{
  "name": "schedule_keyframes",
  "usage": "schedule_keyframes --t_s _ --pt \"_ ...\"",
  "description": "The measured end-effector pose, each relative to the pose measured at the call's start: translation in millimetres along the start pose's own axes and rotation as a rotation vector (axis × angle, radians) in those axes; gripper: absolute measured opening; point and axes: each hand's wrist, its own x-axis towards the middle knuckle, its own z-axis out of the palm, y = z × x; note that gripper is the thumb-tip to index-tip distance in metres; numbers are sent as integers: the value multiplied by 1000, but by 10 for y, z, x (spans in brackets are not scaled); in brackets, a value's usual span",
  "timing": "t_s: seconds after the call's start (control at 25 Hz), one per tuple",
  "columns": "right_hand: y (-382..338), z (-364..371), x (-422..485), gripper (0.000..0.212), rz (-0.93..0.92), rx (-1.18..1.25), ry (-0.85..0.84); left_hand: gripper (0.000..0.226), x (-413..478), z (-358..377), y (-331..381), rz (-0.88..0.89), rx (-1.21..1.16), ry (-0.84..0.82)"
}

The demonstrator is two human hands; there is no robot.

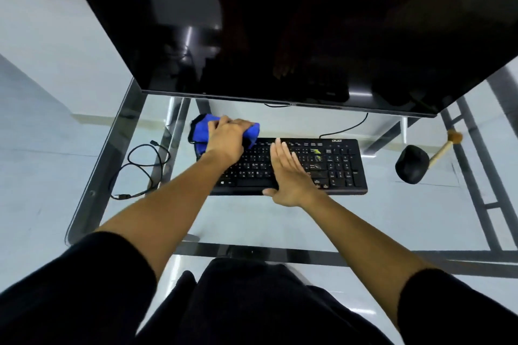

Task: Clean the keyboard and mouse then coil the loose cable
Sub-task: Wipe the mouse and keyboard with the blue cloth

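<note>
Head view, black monitor (pixel 308 22) over clear glass desk (pixel 252 218), black keyboard (pixel 342 165) mid-desk, loose black cable (pixel 143 168) lying left, rounded black mouse (pixel 412 164) right, left hand (pixel 227 140) clutching blue cloth (pixel 200 129) at keyboard's far-left corner, right hand (pixel 288 173) flat, unclenched, on keys.

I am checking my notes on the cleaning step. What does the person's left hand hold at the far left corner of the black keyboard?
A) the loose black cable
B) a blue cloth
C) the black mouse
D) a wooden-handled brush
B: the left hand grips a crumpled blue cloth at the far left corner of the black keyboard, while the loose black cable, wooden-handled brush and black mouse lie apart, untouched.
</note>
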Motion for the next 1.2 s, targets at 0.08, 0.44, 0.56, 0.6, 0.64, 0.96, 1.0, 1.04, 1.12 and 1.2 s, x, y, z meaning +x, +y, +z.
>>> schedule_keyframes --t_s 0.08,0.44,0.56,0.6,0.64,0.96,1.0,1.04,1.12,1.2 --pt "-62 -14 67 101 4 -29 -85 67 -27 56 90 66 -2 -12" --pt "-50 -54 77 100 39 -25 -178 67 -374 -208 -1086 -109 100 34" --pt "-49 -50 84 100 43 -23 -186 66 -377 -101 -872 -174 49 84" --pt "-55 -53 90 100 46 -23 -188 68 -362 -62 -749 -176 47 89" --pt "-56 -59 96 100 52 -22 -189 70 -347 -24 -645 -172 51 96" --pt "-40 -74 122 102 85 7 -196 71 -414 -20 -732 -204 -91 111" --pt "-39 -69 122 102 85 6 -195 71 -465 -18 -738 -200 -118 117" --pt "-39 -66 124 102 84 6 -196 70 -539 -9 -742 -190 -141 121" --pt "-43 -68 131 102 87 11 -199 70 -740 19 -786 -138 -147 122" --pt "-40 -68 133 103 90 22 -198 73 -951 60 -861 -76 -123 107"
